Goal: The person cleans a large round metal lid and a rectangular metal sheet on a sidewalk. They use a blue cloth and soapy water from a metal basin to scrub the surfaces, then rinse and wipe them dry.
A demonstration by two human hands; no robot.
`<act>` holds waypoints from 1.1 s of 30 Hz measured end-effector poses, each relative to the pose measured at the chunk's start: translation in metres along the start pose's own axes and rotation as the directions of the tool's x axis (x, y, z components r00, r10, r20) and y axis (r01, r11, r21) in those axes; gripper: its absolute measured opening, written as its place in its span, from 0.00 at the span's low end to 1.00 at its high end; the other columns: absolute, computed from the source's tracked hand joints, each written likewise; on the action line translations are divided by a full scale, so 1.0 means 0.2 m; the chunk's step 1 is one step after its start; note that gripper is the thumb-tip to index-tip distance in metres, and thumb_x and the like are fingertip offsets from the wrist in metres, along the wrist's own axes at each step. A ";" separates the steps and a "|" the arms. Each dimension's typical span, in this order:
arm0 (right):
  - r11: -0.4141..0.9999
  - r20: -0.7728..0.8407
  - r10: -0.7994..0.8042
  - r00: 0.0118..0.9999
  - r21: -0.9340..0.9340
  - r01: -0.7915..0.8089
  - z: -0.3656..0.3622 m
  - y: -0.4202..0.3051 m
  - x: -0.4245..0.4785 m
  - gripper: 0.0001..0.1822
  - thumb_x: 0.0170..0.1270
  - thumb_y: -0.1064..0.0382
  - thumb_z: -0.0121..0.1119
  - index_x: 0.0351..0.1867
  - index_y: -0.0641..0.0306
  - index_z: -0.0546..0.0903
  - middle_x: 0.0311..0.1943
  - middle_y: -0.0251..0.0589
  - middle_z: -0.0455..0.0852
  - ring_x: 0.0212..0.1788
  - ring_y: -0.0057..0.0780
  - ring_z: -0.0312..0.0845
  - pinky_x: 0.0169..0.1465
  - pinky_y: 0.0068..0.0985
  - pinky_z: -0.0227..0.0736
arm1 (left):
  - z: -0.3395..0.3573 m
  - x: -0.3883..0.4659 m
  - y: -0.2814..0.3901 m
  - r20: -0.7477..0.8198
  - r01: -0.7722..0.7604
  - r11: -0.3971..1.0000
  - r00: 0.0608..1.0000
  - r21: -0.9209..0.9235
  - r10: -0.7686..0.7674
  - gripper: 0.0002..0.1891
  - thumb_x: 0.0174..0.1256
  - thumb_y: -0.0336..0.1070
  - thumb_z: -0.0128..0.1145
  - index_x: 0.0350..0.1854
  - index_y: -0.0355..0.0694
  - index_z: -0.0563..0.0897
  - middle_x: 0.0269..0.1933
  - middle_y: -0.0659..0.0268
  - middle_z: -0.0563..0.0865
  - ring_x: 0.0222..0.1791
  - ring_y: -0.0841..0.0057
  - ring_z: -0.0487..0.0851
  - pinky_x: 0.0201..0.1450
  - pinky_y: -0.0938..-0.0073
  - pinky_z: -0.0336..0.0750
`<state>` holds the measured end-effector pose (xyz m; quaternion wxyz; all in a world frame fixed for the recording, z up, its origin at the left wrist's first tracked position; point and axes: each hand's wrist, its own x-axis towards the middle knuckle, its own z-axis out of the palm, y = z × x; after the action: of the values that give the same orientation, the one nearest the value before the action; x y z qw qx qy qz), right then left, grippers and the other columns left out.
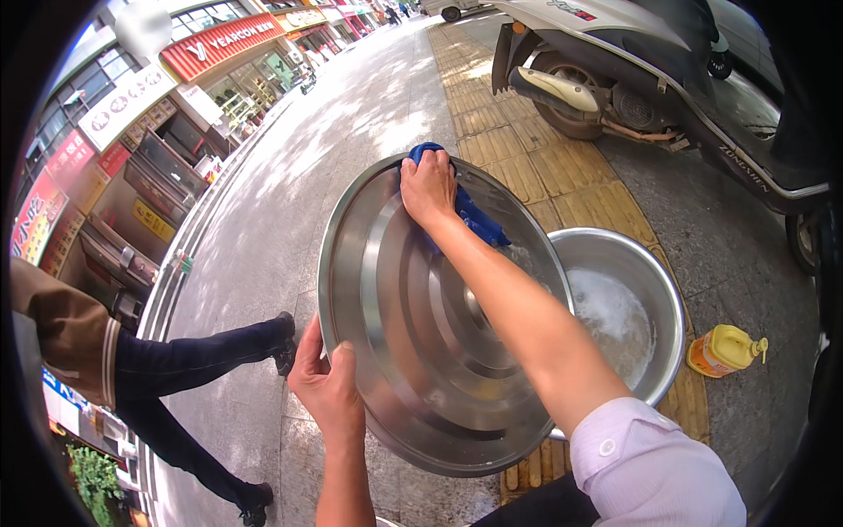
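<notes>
A large round stainless steel lid (395, 316) is held tilted in front of me, above the pavement. My left hand (329, 382) grips its lower left rim between thumb and fingers. At the top rim, my right hand (429, 186) presses a wet blue cloth (484, 221) against the metal, and the cloth's end hangs down over the lid's face. Behind the lid's right side stands a wide metal basin (668, 316) with foamy water (609, 309) in it; the lid hides part of it. A yellow pump bottle (721, 351) stands to the right of the basin.
Yellow tactile paving (560, 158) runs under the basin. A parked motor scooter (632, 85) stands at the upper right. To the left, a person in dark trousers (197, 362) is walking close by, with shop fronts and steps (197, 224) beyond. Part of another metal rim shows at the bottom edge.
</notes>
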<state>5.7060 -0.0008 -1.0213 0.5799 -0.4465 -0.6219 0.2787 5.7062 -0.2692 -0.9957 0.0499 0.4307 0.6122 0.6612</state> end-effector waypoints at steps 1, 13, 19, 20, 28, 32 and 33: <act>1.000 -0.006 -0.022 1.000 -0.011 0.022 -0.01 0.00 0.00 0.15 0.62 0.57 0.48 0.35 0.71 0.75 0.44 0.53 0.73 0.46 0.50 0.70 0.51 0.42 0.64 | 0.01 0.01 0.00 0.012 0.007 1.000 1.000 -0.005 -0.007 0.22 0.53 0.20 0.49 0.54 0.24 0.73 0.49 0.58 0.80 0.46 0.78 0.78 0.52 0.80 0.69; 0.644 -0.115 -0.661 0.742 0.420 0.639 -0.19 -0.21 -0.20 0.07 0.50 0.65 0.53 0.31 0.65 0.74 0.37 0.48 0.73 0.42 0.43 0.70 0.46 0.36 0.62 | -0.02 0.10 0.03 0.018 -0.028 0.995 0.999 0.093 0.026 0.23 0.53 0.20 0.49 0.56 0.26 0.71 0.49 0.57 0.80 0.48 0.75 0.78 0.54 0.75 0.69; 0.960 -0.077 -0.253 0.964 0.101 0.260 -0.03 0.41 0.21 0.15 0.62 0.56 0.48 0.36 0.68 0.75 0.43 0.49 0.76 0.47 0.50 0.71 0.49 0.43 0.66 | -0.01 0.09 0.08 0.036 -0.100 0.978 0.995 0.180 0.095 0.24 0.51 0.24 0.51 0.55 0.25 0.72 0.49 0.56 0.80 0.50 0.73 0.77 0.55 0.73 0.68; 0.976 -0.048 -0.207 0.977 0.064 0.209 -0.06 0.55 0.24 0.15 0.62 0.55 0.48 0.36 0.68 0.76 0.43 0.51 0.76 0.47 0.51 0.71 0.49 0.43 0.66 | 0.01 0.10 0.09 0.041 -0.102 0.979 0.995 0.176 0.096 0.25 0.50 0.24 0.51 0.55 0.25 0.72 0.49 0.56 0.80 0.49 0.73 0.77 0.55 0.74 0.68; 0.974 0.112 -0.018 0.994 -0.222 0.042 -0.39 1.31 -0.15 0.13 0.61 0.58 0.48 0.35 0.68 0.75 0.42 0.53 0.74 0.45 0.52 0.69 0.50 0.42 0.65 | 0.05 0.12 0.08 0.003 -0.067 0.977 0.998 0.202 0.068 0.26 0.48 0.26 0.52 0.54 0.26 0.74 0.47 0.56 0.81 0.47 0.73 0.79 0.54 0.75 0.70; 0.899 0.312 -0.021 0.950 -0.409 0.154 -0.69 1.47 -0.48 0.10 0.58 0.60 0.52 0.35 0.65 0.76 0.41 0.48 0.72 0.45 0.47 0.68 0.49 0.41 0.67 | 0.06 0.12 0.07 -0.045 0.026 0.977 0.999 0.210 -0.017 0.26 0.49 0.26 0.51 0.55 0.28 0.73 0.48 0.58 0.81 0.47 0.74 0.78 0.53 0.76 0.70; 0.878 0.352 -0.026 0.936 -0.439 0.190 -0.76 1.51 -0.56 0.09 0.57 0.60 0.53 0.35 0.64 0.76 0.41 0.46 0.72 0.46 0.45 0.68 0.49 0.41 0.67 | 0.05 0.12 0.07 -0.043 0.025 0.976 0.999 0.216 -0.016 0.25 0.49 0.25 0.50 0.56 0.29 0.73 0.48 0.58 0.80 0.47 0.75 0.78 0.53 0.76 0.70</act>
<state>5.9150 0.0097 -1.3093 0.3557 -0.4826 -0.7843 0.1595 5.7040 -0.2517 -0.9728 -0.0031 0.4137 0.6858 0.5987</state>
